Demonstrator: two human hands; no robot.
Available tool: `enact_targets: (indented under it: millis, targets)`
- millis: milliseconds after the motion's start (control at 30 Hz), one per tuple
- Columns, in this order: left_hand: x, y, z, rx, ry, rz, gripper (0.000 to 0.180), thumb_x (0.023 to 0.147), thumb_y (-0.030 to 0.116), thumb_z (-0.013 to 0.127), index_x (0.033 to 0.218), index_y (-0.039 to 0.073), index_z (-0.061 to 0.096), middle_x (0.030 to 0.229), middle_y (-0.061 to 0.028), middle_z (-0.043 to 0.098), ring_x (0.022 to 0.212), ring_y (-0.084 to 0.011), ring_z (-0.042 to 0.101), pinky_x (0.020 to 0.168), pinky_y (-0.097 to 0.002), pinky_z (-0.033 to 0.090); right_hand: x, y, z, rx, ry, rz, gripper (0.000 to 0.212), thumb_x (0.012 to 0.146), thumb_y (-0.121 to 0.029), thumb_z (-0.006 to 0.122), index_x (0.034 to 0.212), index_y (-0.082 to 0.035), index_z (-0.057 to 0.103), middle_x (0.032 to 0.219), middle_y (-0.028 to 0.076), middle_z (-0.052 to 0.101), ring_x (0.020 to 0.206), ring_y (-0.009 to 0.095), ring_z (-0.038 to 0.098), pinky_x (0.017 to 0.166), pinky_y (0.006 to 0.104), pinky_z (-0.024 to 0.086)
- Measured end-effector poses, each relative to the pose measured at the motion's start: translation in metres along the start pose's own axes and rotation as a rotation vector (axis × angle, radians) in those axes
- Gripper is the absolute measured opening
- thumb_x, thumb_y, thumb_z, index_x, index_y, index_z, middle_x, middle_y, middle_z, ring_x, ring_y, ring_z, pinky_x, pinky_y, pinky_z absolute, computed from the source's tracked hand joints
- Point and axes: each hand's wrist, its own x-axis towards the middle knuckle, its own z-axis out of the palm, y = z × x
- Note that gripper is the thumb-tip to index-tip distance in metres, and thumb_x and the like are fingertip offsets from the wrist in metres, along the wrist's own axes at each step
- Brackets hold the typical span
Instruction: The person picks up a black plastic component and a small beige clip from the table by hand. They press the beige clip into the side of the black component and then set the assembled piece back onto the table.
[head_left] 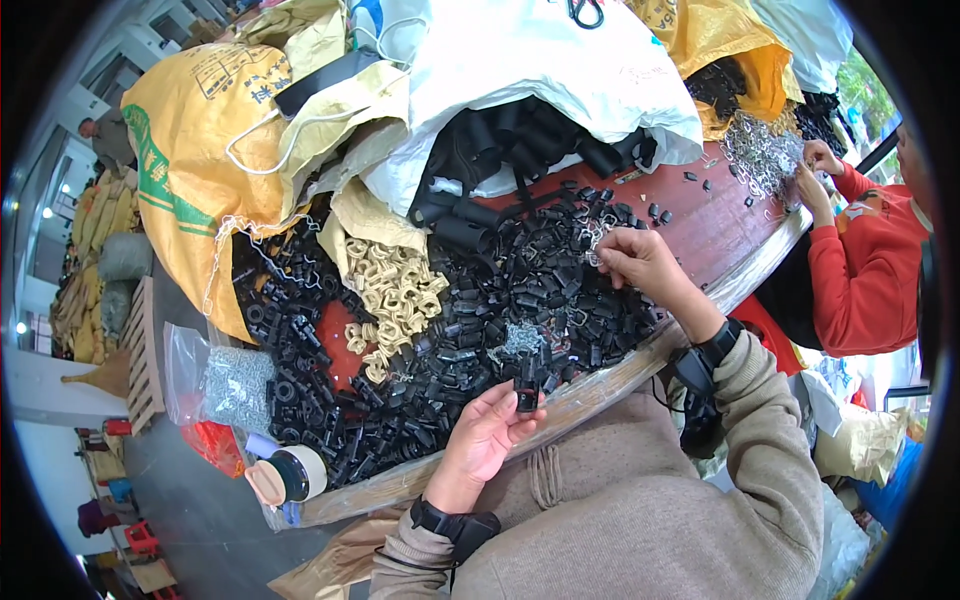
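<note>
My left hand [487,432] is closed on a small black plastic part [527,397], held upright between thumb and fingers at the table's near edge. My right hand [645,265] is pinched above the right side of the black parts pile [510,270]. Its fingertips touch or overlap a few silvery bent wire pieces [597,236]; whether one is between them I cannot tell. Between the hands, a small heap of fine metal pieces [521,340] lies on the black parts. Cream-coloured plastic rings [385,290] spill from a sack left of the pile.
A white sack [540,60] holding black cylinders stands behind the pile, a yellow sack [200,150] at left. A clear bag of small metal pieces [238,385] and a lidded jar [298,473] sit at the left edge. A co-worker in red [865,260] handles metal pieces at right.
</note>
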Motion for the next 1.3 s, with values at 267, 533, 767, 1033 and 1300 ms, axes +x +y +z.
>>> enact_targets:
  millis: [267,533,767,1033,1300]
  targets:
    - [0.014,0.009,0.019,0.013,0.017,0.147,0.029,0.083,0.014,0.054,0.108,-0.001,0.050,0.102,-0.0167,0.056,0.090,-0.0245,0.058,0.076,-0.0306,0.050,-0.019,-0.032,0.031,0.390,-0.129,0.117,0.009,0.082,-0.009,0.053,0.080,0.000,0.055,0.063,0.002,0.057,0.047,0.005,0.049,0.043,0.0178,0.038]
    - [0.026,-0.001,0.012,-0.083,-0.052,0.236,0.022,0.084,0.010,0.052,0.104,0.001,0.052,0.103,-0.0096,0.056,0.097,-0.0187,0.054,0.085,-0.0321,0.045,-0.035,-0.054,0.066,0.234,-0.234,0.085,0.009,0.080,-0.008,0.053,0.074,-0.001,0.052,0.056,0.000,0.052,0.044,0.005,0.047,0.039,0.0194,0.036]
    - [0.038,-0.020,0.007,-0.092,-0.097,0.302,0.022,0.085,0.011,0.050,0.106,0.004,0.053,0.099,-0.0033,0.058,0.092,-0.0116,0.054,0.085,-0.0266,0.042,-0.052,-0.056,0.070,0.037,-0.233,-0.013,0.009,0.078,-0.006,0.057,0.073,0.000,0.052,0.052,0.000,0.051,0.042,0.005,0.048,0.038,0.0196,0.037]
    - [0.042,-0.015,0.001,-0.012,-0.099,0.344,0.025,0.085,0.014,0.053,0.108,0.005,0.053,0.097,-0.0002,0.058,0.090,-0.0088,0.053,0.083,-0.0238,0.042,-0.042,-0.053,0.073,0.357,-0.340,0.092,0.009,0.080,-0.004,0.053,0.073,-0.002,0.050,0.058,0.000,0.051,0.044,0.004,0.045,0.040,0.0175,0.034]
    - [0.029,0.000,0.011,-0.020,-0.035,0.297,0.025,0.084,0.013,0.054,0.107,0.004,0.054,0.098,-0.0016,0.058,0.089,-0.0115,0.056,0.081,-0.0241,0.045,-0.045,-0.042,0.070,0.392,-0.222,-0.016,0.012,0.079,-0.008,0.057,0.071,-0.004,0.049,0.057,-0.002,0.046,0.049,0.004,0.042,0.043,0.0183,0.033]
